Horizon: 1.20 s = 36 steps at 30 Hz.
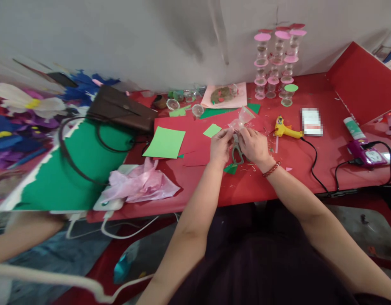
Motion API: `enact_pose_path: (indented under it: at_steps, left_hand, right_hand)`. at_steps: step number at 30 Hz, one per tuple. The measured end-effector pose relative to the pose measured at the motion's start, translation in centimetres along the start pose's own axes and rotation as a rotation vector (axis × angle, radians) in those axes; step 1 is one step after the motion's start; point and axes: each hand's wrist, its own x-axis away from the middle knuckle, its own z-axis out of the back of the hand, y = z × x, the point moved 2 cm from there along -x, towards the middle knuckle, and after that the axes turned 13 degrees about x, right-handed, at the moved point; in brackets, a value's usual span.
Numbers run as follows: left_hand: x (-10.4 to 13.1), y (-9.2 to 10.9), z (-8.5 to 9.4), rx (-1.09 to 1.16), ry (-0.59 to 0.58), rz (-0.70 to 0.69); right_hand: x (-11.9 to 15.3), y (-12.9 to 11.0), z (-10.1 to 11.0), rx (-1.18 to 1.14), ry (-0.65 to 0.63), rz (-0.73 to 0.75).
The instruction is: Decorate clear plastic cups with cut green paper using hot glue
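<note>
My left hand (221,146) and my right hand (254,144) meet over the red table, fingers closed and pinching together. A small clear plastic piece with a pinkish tint (245,116), cup-like in shape, sticks out beyond the fingertips; the part between the fingers is hidden. Just below the hands show the grey-green handles of a pair of scissors (237,155), their blades covered by my fingers. To the right lies a yellow glue gun (285,128) with a glue stick (276,145) beside it. A light green paper square (212,130) lies close to my left hand.
Stacked clear cups with pink discs (273,63) stand at the back. Light green paper (164,142), a pink plastic bag (144,183) and a brown bag (122,109) lie left. A purple power socket (370,156) with cords sits right. Another person's arm (30,233) shows at left.
</note>
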Motion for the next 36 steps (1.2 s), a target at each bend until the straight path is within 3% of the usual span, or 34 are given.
enact_pose_path:
  at_steps: [12, 25, 36]
  left_hand:
    - [0.1, 0.1, -0.1, -0.146, -0.007, -0.081]
    - [0.5, 0.9, -0.4, -0.325, -0.001, -0.224]
    - [0.7, 1.1, -0.7, -0.259, -0.021, -0.237]
  right_hand:
    - [0.0, 0.4, -1.6, -0.336, 0.097, -0.005]
    - [0.2, 0.5, -2.2, -0.338, 0.109, 0.003]
    - [0.0, 0.2, -1.8, -0.34, 0.107, 0.024]
